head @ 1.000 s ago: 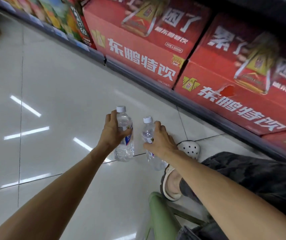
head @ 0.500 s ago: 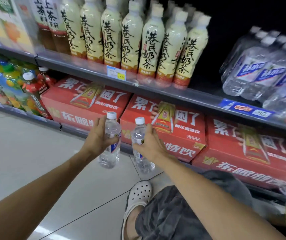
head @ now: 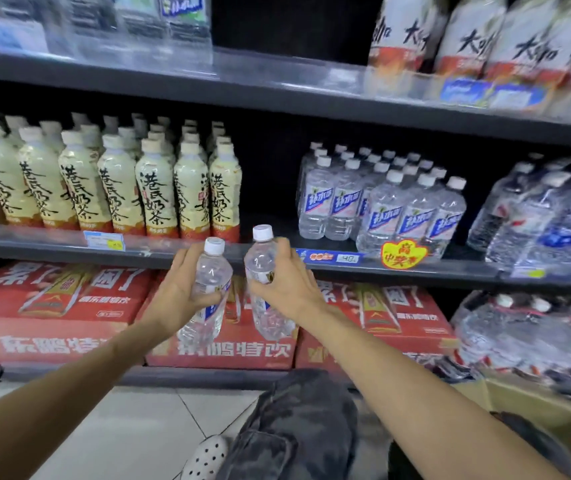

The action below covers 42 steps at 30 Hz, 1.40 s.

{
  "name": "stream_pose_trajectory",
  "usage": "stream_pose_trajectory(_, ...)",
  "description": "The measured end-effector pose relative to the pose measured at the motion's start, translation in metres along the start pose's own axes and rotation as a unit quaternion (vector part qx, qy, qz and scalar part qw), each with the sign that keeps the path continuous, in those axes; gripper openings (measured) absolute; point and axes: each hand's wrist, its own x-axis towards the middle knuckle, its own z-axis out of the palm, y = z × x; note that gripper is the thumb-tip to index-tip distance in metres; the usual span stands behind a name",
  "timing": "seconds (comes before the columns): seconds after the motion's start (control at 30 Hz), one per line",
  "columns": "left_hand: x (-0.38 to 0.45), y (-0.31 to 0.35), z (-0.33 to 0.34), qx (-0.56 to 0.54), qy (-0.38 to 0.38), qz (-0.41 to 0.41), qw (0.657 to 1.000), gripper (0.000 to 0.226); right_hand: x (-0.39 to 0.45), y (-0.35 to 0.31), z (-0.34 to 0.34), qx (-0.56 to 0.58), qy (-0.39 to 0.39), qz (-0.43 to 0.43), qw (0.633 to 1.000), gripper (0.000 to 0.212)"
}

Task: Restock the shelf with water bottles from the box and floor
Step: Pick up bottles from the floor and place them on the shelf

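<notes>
My left hand grips a clear water bottle with a white cap and blue label, held upright. My right hand grips a second, matching water bottle just to its right, a little higher. Both bottles are in front of the edge of the middle shelf, below a dark gap between the milk tea bottles and a group of stocked water bottles. A cardboard box shows at the lower right.
Cream milk tea bottles fill the shelf's left part. More clear bottles stand far right. Red drink cartons sit on the bottom shelf, with shrink-wrapped bottles at right. My knee and white shoe are on the tiled floor.
Both hands have risen with their bottles from near the floor to the height of the middle shelf's edge. The view has swung up from the floor tiles to the shelves.
</notes>
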Motion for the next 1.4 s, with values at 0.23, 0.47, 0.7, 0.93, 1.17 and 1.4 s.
stream_pose_trajectory(0.23, 0.04, 0.076, 0.019, -0.005, 0.014, 0.097, 0.995, 0.079, -0.001, 0.021, -0.079, -0.005, 0.077, 0.011, 0.997, 0.066)
stream_pose_trajectory(0.47, 0.091, 0.135, 0.028, 0.0, 0.007, 0.165, 0.986, 0.079, 0.016, 0.037, -0.142, 0.014, 0.155, 0.013, 0.988, 0.074)
stream_pose_trajectory(0.7, 0.14, 0.159, 0.042, -0.017, -0.013, 0.224, 0.974, 0.08, 0.047, 0.053, -0.169, 0.028, 0.19, 0.01, 0.981, 0.082)
stream_pose_trajectory(0.93, 0.18, 0.148, 0.058, -0.013, -0.064, 0.229, 0.971, 0.078, 0.079, 0.076, -0.162, 0.041, 0.203, 0.029, 0.978, 0.083)
stream_pose_trajectory(1.17, 0.201, 0.129, 0.065, -0.089, -0.114, 0.175, 0.974, 0.074, 0.104, 0.09, -0.144, 0.064, 0.19, 0.033, 0.979, 0.079)
stream_pose_trajectory(1.4, 0.222, 0.118, 0.067, -0.105, -0.138, 0.143, 0.974, 0.07, 0.112, 0.101, -0.126, 0.066, 0.185, 0.049, 0.979, 0.078)
